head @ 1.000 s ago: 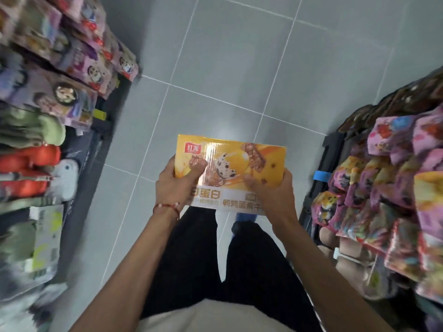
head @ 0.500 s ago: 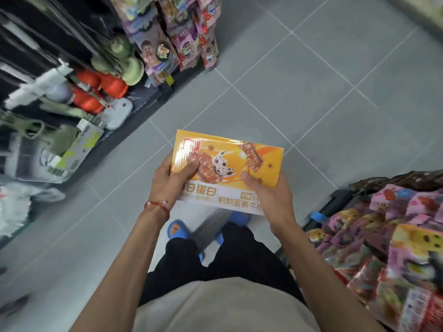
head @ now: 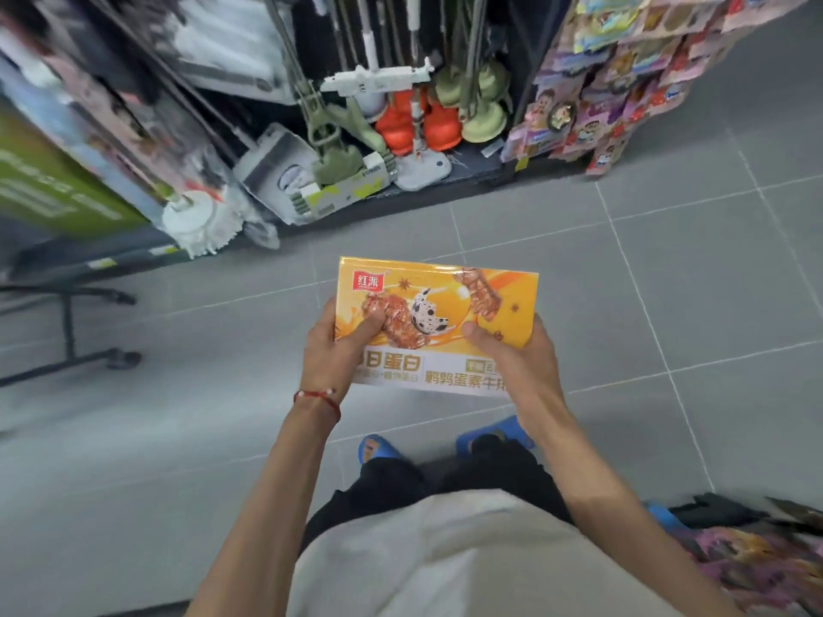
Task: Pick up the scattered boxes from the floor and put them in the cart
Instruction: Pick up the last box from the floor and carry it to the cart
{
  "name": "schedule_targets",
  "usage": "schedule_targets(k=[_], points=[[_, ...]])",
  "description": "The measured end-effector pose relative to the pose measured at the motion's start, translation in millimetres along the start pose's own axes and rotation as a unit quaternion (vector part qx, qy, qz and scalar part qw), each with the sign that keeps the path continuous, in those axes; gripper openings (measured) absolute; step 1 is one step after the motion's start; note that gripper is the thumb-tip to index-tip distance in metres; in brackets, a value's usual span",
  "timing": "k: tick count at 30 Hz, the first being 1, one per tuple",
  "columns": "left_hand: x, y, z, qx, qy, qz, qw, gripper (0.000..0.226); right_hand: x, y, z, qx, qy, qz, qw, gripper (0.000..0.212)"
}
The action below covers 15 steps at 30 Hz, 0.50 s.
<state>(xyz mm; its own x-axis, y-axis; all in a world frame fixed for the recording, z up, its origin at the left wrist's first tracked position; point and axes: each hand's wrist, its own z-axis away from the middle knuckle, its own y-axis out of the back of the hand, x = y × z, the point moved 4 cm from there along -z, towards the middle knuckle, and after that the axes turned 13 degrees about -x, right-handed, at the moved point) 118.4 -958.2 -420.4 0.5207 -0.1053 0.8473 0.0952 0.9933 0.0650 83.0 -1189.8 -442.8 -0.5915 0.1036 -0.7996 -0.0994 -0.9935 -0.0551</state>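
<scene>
I hold a flat orange and yellow snack box (head: 445, 300) in front of my waist, above the grey tiled floor. My left hand (head: 332, 349) grips its left edge, thumb lying across the printed top. My right hand (head: 512, 358) grips the right lower corner, thumb on top as well. A black metal frame on small wheels (head: 71, 331) shows at the far left, possibly part of the cart; most of it is out of view.
A shelf (head: 311, 126) stocked with mops, plungers and cleaning tools stands straight ahead. Hanging packets (head: 623, 82) fill a rack at upper right. More packets (head: 757, 563) sit at lower right. Grey floor tiles (head: 668, 282) lie between them.
I have turned left while carrying the box. The cleaning-tool shelf has swung from my left side to straight ahead, and a wheeled frame has come into view at the left. Both hands keep their grip.
</scene>
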Motion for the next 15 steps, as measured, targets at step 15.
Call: schedule_targets(k=[15], points=[[-51.1, 284.8, 80.1, 0.219, -0.016, 0.139, 0.966, 0.027, -16.0, -313.6, -9.9, -0.217, 0.014, 0.116, 0.969, 0.054]])
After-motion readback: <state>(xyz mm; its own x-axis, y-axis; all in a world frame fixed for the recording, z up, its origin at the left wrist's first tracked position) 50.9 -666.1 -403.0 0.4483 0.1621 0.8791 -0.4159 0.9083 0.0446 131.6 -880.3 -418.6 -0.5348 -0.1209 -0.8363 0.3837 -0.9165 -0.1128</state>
